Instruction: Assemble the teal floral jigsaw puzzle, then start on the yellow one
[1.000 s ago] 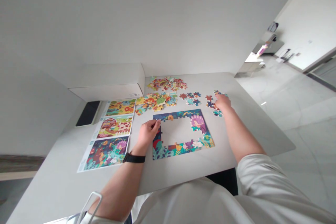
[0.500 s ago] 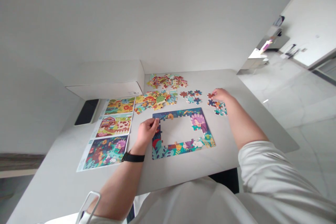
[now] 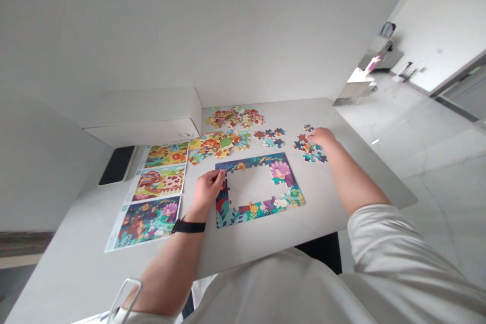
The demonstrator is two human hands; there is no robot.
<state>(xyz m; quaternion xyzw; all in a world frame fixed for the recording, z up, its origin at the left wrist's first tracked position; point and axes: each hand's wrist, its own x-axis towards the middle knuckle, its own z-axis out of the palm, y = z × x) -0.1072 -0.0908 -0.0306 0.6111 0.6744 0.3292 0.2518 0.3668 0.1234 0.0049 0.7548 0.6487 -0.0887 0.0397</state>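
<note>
A partly assembled jigsaw puzzle (image 3: pixel 266 207) lies on the table, its border joined around a bare middle and a purple peacock at its right side. My left hand (image 3: pixel 208 188), with a black band at the wrist, rests on the puzzle's upper left edge. Its fingers are curled together, and whatever they hold is hidden. Over to the right, my right hand (image 3: pixel 321 136) pinches at a brown puzzle piece (image 3: pixel 302 137) among loose dark pieces (image 3: pixel 313 153). One small piece (image 3: pixel 308 127) lies just above these fingers.
More loose pieces (image 3: pixel 269 136) lie behind the puzzle, with yellow (image 3: pixel 220 143) and reddish heaps (image 3: pixel 237 116) farther left. A picture sheet (image 3: pixel 150 220) and a dark phone-like slab (image 3: pixel 117 165) are on the left. A white box (image 3: pixel 152 129) stands against the wall.
The view has shifted slightly, moving the scene left. Around my right hand the loose pieces are more spread, with one now showing above it. My left hand stays at the puzzle's edge.
</note>
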